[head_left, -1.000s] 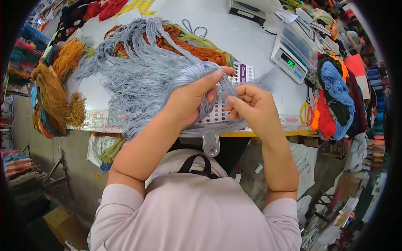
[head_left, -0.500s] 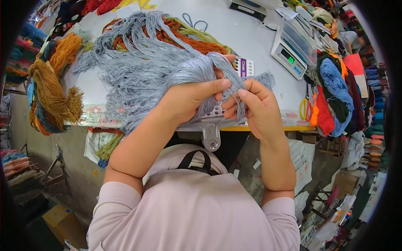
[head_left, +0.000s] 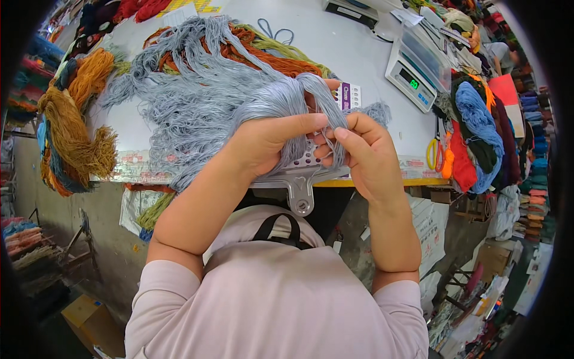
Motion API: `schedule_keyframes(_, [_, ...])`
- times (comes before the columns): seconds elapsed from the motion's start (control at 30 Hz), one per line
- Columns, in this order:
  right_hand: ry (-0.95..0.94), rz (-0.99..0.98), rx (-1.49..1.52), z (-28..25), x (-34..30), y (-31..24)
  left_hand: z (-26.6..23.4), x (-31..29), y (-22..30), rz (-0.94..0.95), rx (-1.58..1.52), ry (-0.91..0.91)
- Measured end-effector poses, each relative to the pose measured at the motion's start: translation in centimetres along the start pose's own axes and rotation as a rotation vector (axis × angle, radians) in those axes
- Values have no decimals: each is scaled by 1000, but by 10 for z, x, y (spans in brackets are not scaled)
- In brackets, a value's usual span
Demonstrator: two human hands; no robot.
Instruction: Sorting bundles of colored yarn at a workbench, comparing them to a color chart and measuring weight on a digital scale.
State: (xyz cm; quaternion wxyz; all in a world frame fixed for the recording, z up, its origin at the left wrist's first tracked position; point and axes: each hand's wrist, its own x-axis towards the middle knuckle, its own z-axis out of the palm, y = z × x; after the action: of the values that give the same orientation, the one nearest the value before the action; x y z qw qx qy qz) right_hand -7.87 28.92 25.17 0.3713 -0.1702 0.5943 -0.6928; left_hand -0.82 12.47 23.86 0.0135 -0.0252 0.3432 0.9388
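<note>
A large bundle of grey-blue thread [head_left: 197, 102] spreads over the table toward the left. My left hand [head_left: 269, 134] is closed round its gathered end, with the thumb laid across the strands. Just to the right, my right hand [head_left: 362, 140] pinches a looped part of the same thread between thumb and fingers. Both hands are close together at the table's front edge. Beneath them lies a white card with punched holes [head_left: 356, 96], mostly covered by hands and thread. A clear plastic clip-like piece [head_left: 301, 194] juts over the edge toward me.
Orange-brown and olive thread [head_left: 281, 57] lies behind the grey bundle. Gold and orange skeins [head_left: 81, 128] hang at the left. A digital scale [head_left: 411, 81] stands right, near scissors with yellow and red handles [head_left: 434, 154] and a pile of coloured skeins [head_left: 478, 131].
My hands keep their hold on the thread and have barely moved. The looped strands between them sit slightly more bunched, and the whole view has shifted a little.
</note>
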Motion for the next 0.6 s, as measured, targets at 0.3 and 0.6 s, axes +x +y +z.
schedule_keyframes(0.3, [8, -43, 60, -2, 3, 5, -1, 4, -2, 60, 81, 16])
schedule_keyframes(0.6, [11, -7, 252, -4, 6, 7, 0, 8, 1, 67, 168, -20])
